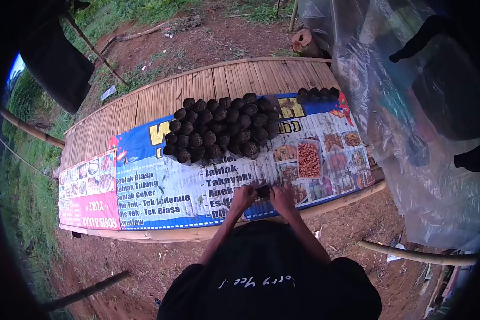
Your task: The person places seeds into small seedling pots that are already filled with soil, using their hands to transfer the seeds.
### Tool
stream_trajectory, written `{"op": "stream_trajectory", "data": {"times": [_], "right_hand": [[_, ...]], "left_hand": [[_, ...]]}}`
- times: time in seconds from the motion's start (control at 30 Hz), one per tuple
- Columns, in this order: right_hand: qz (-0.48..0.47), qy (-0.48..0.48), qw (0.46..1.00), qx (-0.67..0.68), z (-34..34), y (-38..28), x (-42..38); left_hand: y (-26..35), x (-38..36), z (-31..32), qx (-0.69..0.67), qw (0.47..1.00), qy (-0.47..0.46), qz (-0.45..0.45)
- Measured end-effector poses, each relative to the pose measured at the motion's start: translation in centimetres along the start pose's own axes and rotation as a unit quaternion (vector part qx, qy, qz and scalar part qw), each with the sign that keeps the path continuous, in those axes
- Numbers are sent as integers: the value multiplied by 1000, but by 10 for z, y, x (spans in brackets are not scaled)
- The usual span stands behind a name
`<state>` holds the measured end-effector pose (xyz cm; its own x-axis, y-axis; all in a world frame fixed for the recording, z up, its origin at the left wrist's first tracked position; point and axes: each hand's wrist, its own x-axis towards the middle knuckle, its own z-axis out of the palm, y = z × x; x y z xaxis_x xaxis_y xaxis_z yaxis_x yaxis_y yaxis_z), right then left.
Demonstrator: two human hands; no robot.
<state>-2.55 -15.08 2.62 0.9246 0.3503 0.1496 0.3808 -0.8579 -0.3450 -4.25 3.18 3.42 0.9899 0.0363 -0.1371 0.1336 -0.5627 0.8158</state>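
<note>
Near the front edge of the banner, my left hand and my right hand are closed on opposite sides of a small black bag. It looks like the soil-filled black bags packed in a big cluster beyond my hands. What is inside the held bag cannot be made out. A clear tray of reddish-brown peanuts lies to the upper right of my right hand.
Under everything is a printed food banner on a bamboo-slat table. Several more black bags line its far right corner. Clear plastic sheeting hangs along the right. A bamboo pole juts in at lower right.
</note>
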Motion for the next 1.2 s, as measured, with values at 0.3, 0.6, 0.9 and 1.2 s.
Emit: {"op": "stream_trajectory", "data": {"times": [0.3,0.6,0.9,1.2], "right_hand": [[27,-19,999,-21,-3,-12,-2],[34,-16,999,-7,-5,-15,-15],[-24,19,1000,-3,-1,-9,11],[-9,9,1000,-7,-8,-16,9]], "left_hand": [[8,-3,-5,-22,998,44,41],[0,-13,0,-6,996,85,-9],[4,-22,6,57,995,58,-59],[3,-12,-5,11,999,50,-11]]}}
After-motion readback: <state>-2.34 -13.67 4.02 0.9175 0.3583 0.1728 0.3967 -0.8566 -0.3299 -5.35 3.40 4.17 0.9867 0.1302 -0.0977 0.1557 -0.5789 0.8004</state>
